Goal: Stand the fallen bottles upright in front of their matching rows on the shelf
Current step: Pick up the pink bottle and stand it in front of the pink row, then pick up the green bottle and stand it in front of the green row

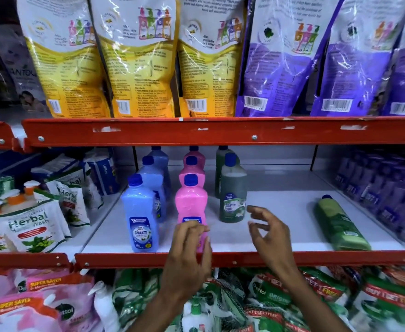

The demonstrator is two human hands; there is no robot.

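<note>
Three rows of blue-capped bottles stand on the white shelf (pixel 280 212): a blue row with its front bottle (pixel 140 212), a pink row with its front bottle (pixel 191 202), and a dark green row with its front bottle (pixel 233 195). One green bottle (pixel 340 226) lies on its side at the shelf's right, cap pointing to the back. My left hand (pixel 188 257) is just in front of the pink front bottle, fingers loosely curled, holding nothing. My right hand (pixel 269 236) hovers to the right of the pink bottle and below the dark green one, fingers apart and empty.
The red shelf edge (pixel 220 258) runs along the front and a red beam (pixel 220 133) hangs overhead. Herbal wash pouches (pixel 29 226) crowd the left, purple bottles (pixel 388 195) the right. Refill pouches fill the shelf above and packs (pixel 280 298) the shelf below.
</note>
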